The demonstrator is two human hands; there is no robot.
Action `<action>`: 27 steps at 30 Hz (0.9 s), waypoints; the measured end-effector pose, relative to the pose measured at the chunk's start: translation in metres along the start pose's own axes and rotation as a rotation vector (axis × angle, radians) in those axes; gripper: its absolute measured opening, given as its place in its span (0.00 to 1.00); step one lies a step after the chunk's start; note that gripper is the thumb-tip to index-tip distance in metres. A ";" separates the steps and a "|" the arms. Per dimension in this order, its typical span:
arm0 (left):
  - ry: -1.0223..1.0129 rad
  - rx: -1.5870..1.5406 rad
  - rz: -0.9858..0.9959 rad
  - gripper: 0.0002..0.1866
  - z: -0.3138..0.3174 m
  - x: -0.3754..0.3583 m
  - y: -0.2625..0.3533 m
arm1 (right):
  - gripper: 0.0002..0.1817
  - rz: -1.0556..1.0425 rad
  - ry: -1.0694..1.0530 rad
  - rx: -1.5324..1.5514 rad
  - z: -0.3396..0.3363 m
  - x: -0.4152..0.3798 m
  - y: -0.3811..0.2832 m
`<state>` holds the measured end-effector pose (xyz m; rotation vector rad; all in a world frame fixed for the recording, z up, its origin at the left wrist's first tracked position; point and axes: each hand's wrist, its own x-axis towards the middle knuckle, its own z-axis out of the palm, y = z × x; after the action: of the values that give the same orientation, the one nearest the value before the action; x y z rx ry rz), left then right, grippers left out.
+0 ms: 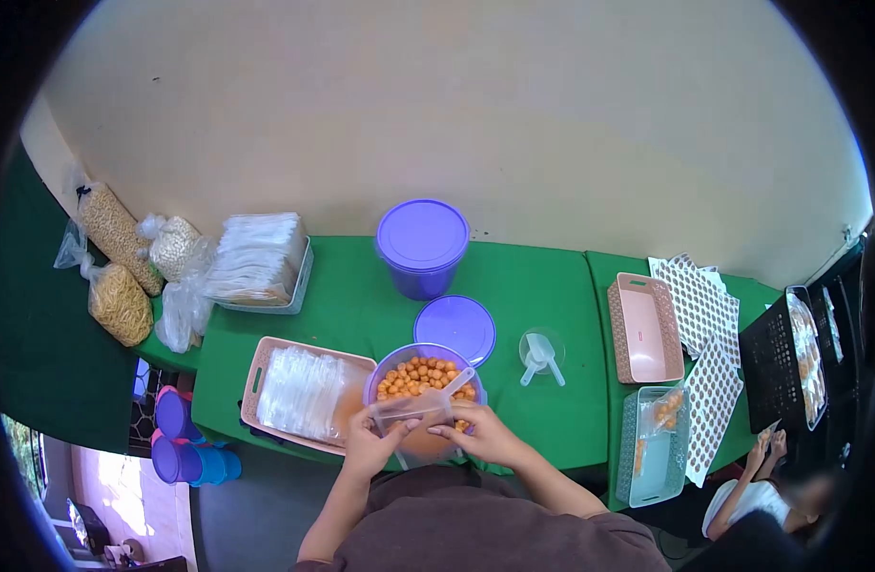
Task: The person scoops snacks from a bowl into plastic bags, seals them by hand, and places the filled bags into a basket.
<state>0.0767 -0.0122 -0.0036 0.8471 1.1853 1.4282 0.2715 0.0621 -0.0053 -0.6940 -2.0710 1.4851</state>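
Note:
A clear plastic bag [413, 410] is stretched between my two hands, in front of the near side of a purple tub [371, 381]. My left hand [371, 446] pinches the bag's left side, thumb pointing inward. On the other side, my right hand [485, 436] grips it with thumb and fingers. Round orange-brown snack balls [420, 376] fill the tub, partly hidden behind the bag. The handle of a white scoop [459, 381] sticks out over the tub's right side. Left of the tub, a pink basket [256, 383] holds a stack of clear bags [299, 391].
A lidded purple tub [423, 234] and a loose purple lid [454, 330] are behind. White scoops [542, 358] lie to the right, near pink [641, 334] and teal [661, 486] baskets. Snack bags [123, 300] stand left. A co-worker [752, 496] is at far right.

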 end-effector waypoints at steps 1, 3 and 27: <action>0.005 -0.001 0.001 0.21 0.000 0.000 0.000 | 0.15 -0.073 0.177 -0.055 0.006 0.002 -0.004; 0.081 0.093 -0.020 0.18 0.000 0.000 0.000 | 0.14 -0.150 0.348 -0.110 0.009 0.005 -0.007; -0.040 0.628 0.701 0.17 0.014 -0.009 -0.008 | 0.12 0.101 0.056 0.220 -0.015 -0.009 -0.033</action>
<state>0.0943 -0.0185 -0.0068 1.8558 1.4006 1.5700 0.2841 0.0576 0.0295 -0.7525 -1.8193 1.6982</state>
